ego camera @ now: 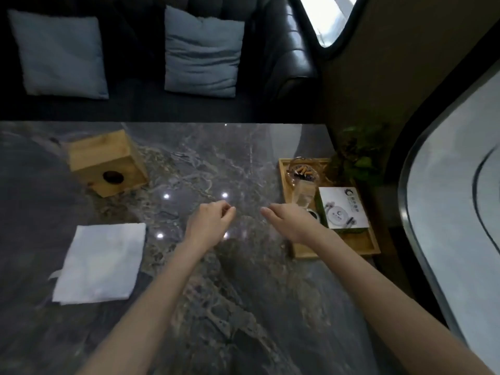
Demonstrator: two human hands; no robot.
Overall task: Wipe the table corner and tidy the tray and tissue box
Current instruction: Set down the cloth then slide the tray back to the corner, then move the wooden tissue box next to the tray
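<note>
A wooden tissue box lies tipped on the dark marble table at the far left, its round hole facing me. A folded white cloth lies flat on the table's left side. A wooden tray sits at the right edge. It carries a glass ashtray with cigarette butts, a white card and a plant. My left hand hovers over the table's middle, fingers loosely curled, holding nothing. My right hand reaches flat past the tray's left rim, holding nothing.
A dark sofa with two blue-grey cushions stands behind the table's far edge. A curved wall and window frame close off the right side just beyond the tray.
</note>
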